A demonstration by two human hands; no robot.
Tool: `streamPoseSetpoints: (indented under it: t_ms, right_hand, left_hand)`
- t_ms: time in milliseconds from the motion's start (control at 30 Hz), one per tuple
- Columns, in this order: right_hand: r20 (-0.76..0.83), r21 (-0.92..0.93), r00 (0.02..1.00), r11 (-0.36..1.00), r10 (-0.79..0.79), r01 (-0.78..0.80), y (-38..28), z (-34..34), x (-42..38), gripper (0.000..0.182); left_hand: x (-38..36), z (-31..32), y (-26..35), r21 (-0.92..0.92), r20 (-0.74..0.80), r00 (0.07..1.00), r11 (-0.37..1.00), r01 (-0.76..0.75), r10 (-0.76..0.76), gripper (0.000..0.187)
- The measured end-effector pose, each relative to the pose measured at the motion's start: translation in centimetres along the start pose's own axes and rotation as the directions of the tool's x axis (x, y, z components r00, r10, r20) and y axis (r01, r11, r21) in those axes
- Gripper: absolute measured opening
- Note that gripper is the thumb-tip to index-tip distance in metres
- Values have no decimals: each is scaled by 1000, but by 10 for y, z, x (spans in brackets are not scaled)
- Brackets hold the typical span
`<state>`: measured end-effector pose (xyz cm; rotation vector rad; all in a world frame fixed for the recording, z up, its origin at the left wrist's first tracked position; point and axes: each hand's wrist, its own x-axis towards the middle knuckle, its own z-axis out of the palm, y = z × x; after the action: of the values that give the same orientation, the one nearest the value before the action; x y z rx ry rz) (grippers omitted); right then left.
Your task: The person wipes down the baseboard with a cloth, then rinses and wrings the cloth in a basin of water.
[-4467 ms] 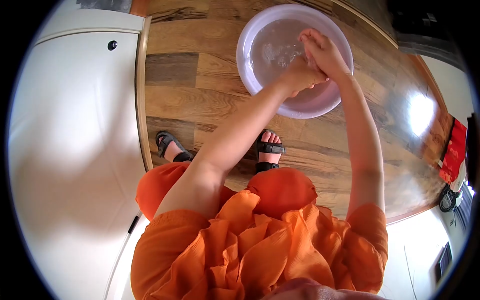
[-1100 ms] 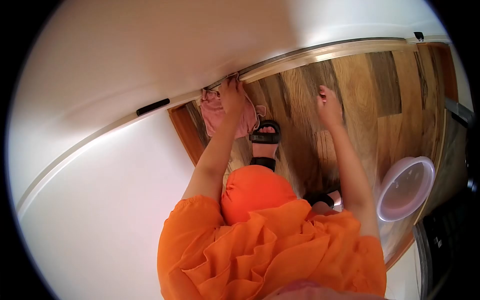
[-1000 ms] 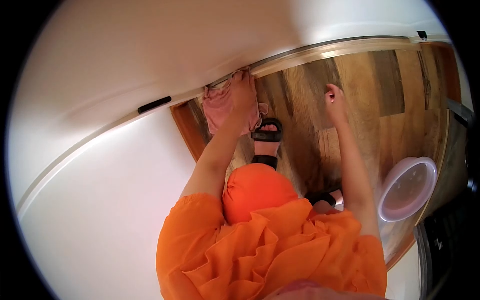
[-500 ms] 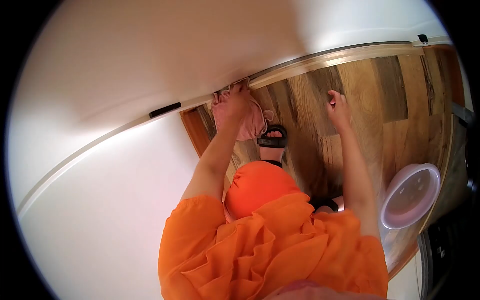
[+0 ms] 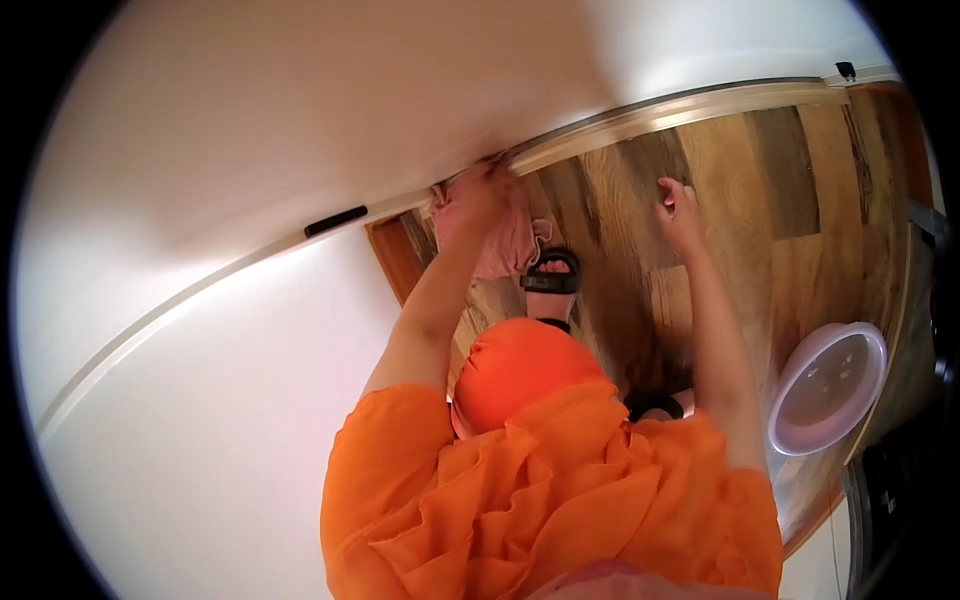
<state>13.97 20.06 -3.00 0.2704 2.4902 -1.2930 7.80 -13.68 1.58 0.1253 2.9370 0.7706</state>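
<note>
A pink cloth hangs from under my left hand, which presses it against the pale rail at the foot of the white wall. The fingers of that hand are wrapped on the cloth, partly blurred. My right hand hovers over the wooden floor with its fingers curled in, and what they hold, if anything, is too small to make out.
A pale, oval basin with liquid in it sits on the floor at the right. A black sandal is on my foot below the cloth. A black handle lies along the rail. Dark equipment stands at the lower right.
My left hand has shifted slightly to the right along the rail with the top of the cloth. My right hand stays curled in nearly the same place.
</note>
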Motion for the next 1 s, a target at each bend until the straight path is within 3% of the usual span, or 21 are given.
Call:
streamPoseSetpoints:
  t_ms: [67, 133, 200, 267, 367, 467, 567, 667, 700, 733, 800, 833, 867, 933, 1000]
  right_hand:
    - [13, -7, 1000, 1000, -5, 6, 3, -1, -3, 41]
    - [-24, -92, 999, 995, -25, 23, -4, 0, -4, 42]
    - [-26, -102, 999, 995, -19, 16, -11, -4, -2, 42]
    - [6, -52, 1000, 999, -1, 1, -7, -2, -3, 42]
    - [39, 42, 999, 999, 10, -12, 9, -4, 7, 42]
    - [22, -18, 1000, 1000, 4, -4, -1, -3, 2, 42]
    - [-10, -90, 1000, 996, 4, -5, -11, -1, -1, 42]
    - [24, -95, 999, 995, 36, -34, -10, -5, 0, 43]
    - [34, -79, 999, 996, 35, -33, -7, -5, 3, 44]
    - [53, -59, 998, 998, 40, -37, -4, -4, 3, 44]
    - [10, -114, 999, 993, 35, -34, -14, -6, 1, 45]
    - [2, -141, 999, 989, 32, -31, -18, -4, -4, 45]
    - [27, -103, 999, 994, 41, -38, -16, 0, -7, 45]
    - [42, -42, 998, 998, 43, -41, -6, -4, 3, 46]
    - [65, 65, 998, 998, 23, -27, 10, 0, 6, 47]
  left_hand:
    - [-10, 5, -31, 25, 14, 1000, 999, 21, -21, 21]
    - [-5, 24, -26, 186, 67, 993, 977, -107, 96, 28]
    - [4, 33, 5, 191, 126, 992, 981, -36, 12, 36]
    - [14, 28, 37, -14, 180, 934, 949, 316, -309, 34]
    - [-21, -4, -25, 230, 82, 986, 960, -161, 146, 29]
    - [-22, 16, -52, 299, 6, 997, 951, -77, 79, 34]
    - [-1, 16, 15, 537, 159, 967, 805, -254, 200, 29]
    - [-14, 4, -6, 181, 73, 992, 977, -113, 101, 22]
    - [-8, 7, -6, -121, 80, 986, 981, 153, -144, 21]
    - [-6, 9, -6, -394, 170, 914, 824, 407, -369, 21]
    - [0, 11, 13, -235, 150, 940, 912, 336, -307, 20]
    - [8, 14, 48, 215, 118, 993, 976, -27, 2, 21]
    - [13, 14, 66, 599, 237, 925, 705, -380, 298, 22]
    - [19, 14, 52, 518, 238, 970, 850, -91, -41, 27]
    - [0, 19, -5, 402, 190, 976, 915, 25, -110, 28]
